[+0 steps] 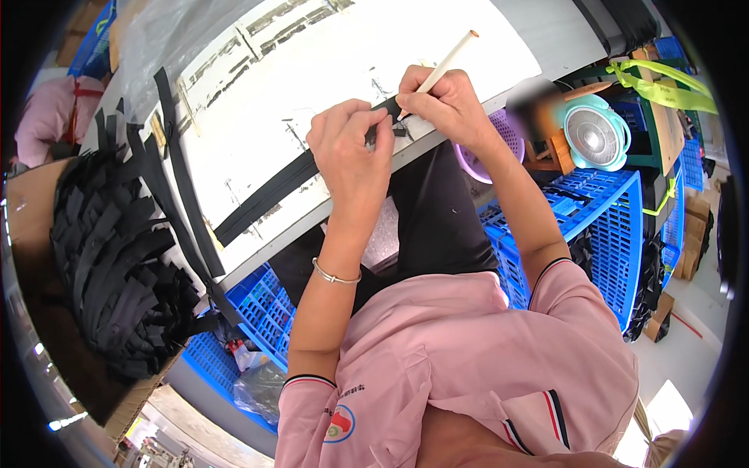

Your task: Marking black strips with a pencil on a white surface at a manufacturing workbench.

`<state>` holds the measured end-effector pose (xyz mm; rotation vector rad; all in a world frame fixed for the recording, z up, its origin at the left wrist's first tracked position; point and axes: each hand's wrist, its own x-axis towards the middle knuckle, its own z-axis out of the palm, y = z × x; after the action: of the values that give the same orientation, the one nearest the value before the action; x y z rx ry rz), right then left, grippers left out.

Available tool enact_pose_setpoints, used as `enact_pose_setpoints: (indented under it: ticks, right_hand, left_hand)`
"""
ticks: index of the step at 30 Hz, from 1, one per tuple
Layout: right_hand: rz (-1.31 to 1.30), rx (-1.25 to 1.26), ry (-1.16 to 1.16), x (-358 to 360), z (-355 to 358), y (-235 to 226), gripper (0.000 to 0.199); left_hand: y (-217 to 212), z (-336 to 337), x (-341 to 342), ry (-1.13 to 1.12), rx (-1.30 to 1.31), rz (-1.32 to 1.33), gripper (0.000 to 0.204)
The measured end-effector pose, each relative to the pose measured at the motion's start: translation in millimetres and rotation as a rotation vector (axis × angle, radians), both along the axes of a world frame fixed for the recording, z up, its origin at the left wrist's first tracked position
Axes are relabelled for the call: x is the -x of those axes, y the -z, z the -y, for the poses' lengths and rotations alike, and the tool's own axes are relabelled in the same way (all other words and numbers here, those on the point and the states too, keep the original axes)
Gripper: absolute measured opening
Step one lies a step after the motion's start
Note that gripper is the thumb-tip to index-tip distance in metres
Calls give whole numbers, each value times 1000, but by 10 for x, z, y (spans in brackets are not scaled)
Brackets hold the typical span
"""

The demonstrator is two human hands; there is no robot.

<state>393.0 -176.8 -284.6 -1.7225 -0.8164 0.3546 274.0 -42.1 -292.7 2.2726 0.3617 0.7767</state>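
Note:
My right hand [446, 103] is closed around a white pencil [445, 66]. The pencil's tip points down at a black fabric strip [269, 196] by the front edge of a white, marked board [257, 109]. With fingers bent, my left hand [351, 144] pinches the strip near its right end, and a silver bracelet circles that wrist. The strip runs flat and slanting along the board from lower left to under my fingers. Part of it is hidden beneath my left hand. Further left, more black strips [187, 179] lie across the board's edge.
A cardboard box [30, 204] full of cut black strips [117, 257] stands at left. Blue plastic crates [616, 234] flank my lap. At right are a purple basket [507, 140] and a turquoise fan [594, 132]. Clear plastic sheeting [160, 54] covers the far left.

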Motion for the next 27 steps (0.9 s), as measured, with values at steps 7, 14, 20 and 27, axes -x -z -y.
enact_pose_setpoints:
  ticks: [7,14,20,27]
  right_hand:
    - [-105,17,11,-24,45,3,15]
    - [-52,-48,127,93,-76,-28,13]
    - [421,299,27,133,-224,-165,30]
    - [839,360,114,-498,-566,38,37]
  left_hand:
    - [56,-108,44,77,20,51,12]
    - [-71,-1235,694,-444,-184,-3,26]
    - [-11,-2053,916,-573,-211,-229,29]
    - [-280,-1983,847,-536,-108,-161,18]
